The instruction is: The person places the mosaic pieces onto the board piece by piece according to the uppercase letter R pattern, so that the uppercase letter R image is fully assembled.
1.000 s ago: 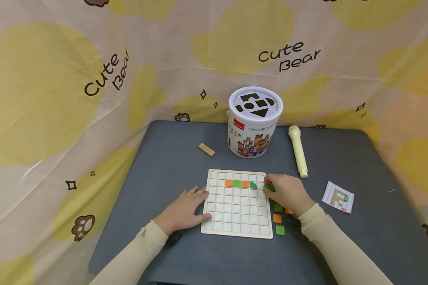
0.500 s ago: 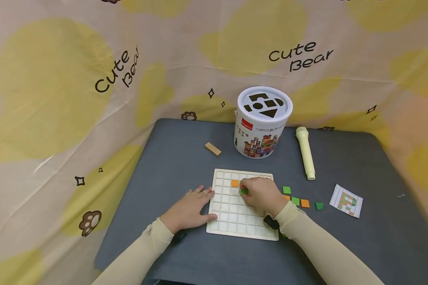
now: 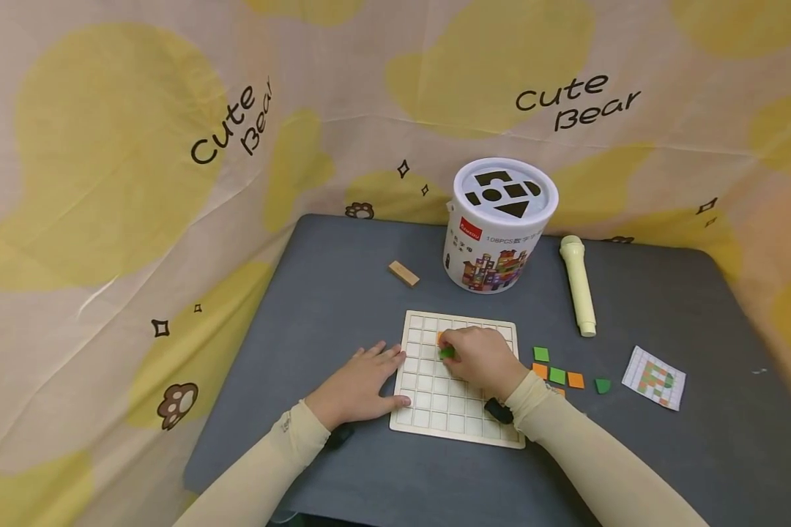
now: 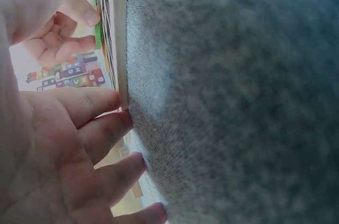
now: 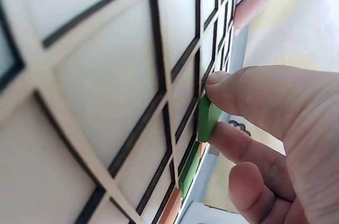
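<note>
My right hand point(image 3: 484, 359) pinches a green tile point(image 5: 208, 118) between thumb and finger, close over the upper left part of the white gridded board point(image 3: 435, 423). Beside it, an orange tile point(image 3: 441, 337) peeks out from behind the fingers. In the right wrist view, another green tile point(image 5: 188, 171) and an orange one point(image 5: 170, 208) sit in the grid along the same row. The hand hides most of that row from the head camera. My left hand point(image 3: 359, 388) rests at the board's left edge, fingers spread and thumb over the rim.
Right of the board lie several loose tiles, among them a green square point(image 3: 541, 354), an orange square point(image 3: 576, 380) and a rounded green piece point(image 3: 603, 386). Beyond are a pattern card point(image 3: 655, 378), a pale yellow microphone-shaped stick point(image 3: 578, 285), a lidded bucket point(image 3: 491, 256) and a wooden block point(image 3: 404, 274).
From the board's right edge, my right hand has moved left with the green tile to beside the leftmost orange tile. My left hand keeps its place; the head view has shifted slightly.
</note>
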Tool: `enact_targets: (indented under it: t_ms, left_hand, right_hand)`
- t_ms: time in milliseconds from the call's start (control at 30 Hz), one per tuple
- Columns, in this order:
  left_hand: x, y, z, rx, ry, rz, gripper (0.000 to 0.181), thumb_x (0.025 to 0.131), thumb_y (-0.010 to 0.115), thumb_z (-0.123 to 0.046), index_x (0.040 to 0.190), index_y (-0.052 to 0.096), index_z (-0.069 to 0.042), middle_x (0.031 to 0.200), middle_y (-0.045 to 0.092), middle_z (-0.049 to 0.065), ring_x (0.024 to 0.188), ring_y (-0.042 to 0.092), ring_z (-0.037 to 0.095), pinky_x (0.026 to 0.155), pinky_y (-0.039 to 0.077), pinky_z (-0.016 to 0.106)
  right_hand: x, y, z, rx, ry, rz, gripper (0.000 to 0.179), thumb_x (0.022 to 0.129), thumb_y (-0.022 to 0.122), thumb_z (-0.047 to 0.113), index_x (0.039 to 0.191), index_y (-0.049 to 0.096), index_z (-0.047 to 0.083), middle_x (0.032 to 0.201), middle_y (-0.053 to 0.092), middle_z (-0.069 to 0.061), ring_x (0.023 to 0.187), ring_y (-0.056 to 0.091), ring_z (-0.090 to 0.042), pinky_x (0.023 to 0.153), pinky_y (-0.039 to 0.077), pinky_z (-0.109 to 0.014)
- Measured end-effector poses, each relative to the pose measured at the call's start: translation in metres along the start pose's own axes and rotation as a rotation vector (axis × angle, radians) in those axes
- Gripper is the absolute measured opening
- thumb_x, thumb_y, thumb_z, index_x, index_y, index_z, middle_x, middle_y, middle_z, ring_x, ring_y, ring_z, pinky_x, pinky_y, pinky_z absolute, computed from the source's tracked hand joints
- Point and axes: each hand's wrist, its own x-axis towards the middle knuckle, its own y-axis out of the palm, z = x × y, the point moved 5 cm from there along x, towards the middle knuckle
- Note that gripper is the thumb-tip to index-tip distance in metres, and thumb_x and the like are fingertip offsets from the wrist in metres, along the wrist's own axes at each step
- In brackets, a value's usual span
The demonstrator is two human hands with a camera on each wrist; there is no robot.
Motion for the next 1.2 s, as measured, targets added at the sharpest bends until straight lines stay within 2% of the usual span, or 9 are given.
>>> enact_targets:
  t_ms: [400, 900, 1200]
  left_hand:
    - [0.0061, -0.0001, -0.0076, 0.009, 0.016, 0.003, 0.088, 0.099, 0.061, -0.067, 0.165, 0.042, -0.012, 0.171, 0.036, 0.005, 0.16, 0.025, 0.032, 0.125, 0.024, 0.061]
    - [0.0011, 0.0009, 0.0, -0.004, 0.007, -0.024, 0.086, 0.1, 0.062, -0.064, 0.165, 0.044, -0.011, 0.17, 0.038, 0.006, 0.159, 0.026, 0.033, 0.124, 0.025, 0.061]
    - [0.0033, 0.0011, 0.0001, 0.006, 0.021, -0.031, 0.086, 0.1, 0.062, -0.065, 0.164, 0.045, -0.01, 0.169, 0.039, 0.006, 0.159, 0.028, 0.034, 0.123, 0.027, 0.062]
  right_hand:
    - [-0.0061, 0.0005, -0.0055, 0.023, -0.026, -0.031, 0.021, 0.09, 0.089, 0.024, 0.105, 0.075, 0.019, 0.093, 0.076, 0.006, 0.076, 0.066, -0.009, 0.073, 0.059, -0.036]
    - [0.0003, 0.0059, -0.0017, 0.028, -0.057, -0.014, 0.018, 0.093, 0.087, 0.025, 0.107, 0.076, 0.021, 0.094, 0.077, 0.007, 0.074, 0.065, -0.008, 0.071, 0.059, -0.034]
    - [-0.0052, 0.0046, -0.0034, 0.021, -0.093, -0.041, 0.022, 0.094, 0.087, 0.025, 0.114, 0.079, 0.019, 0.108, 0.076, 0.008, 0.09, 0.07, -0.01, 0.082, 0.06, -0.034]
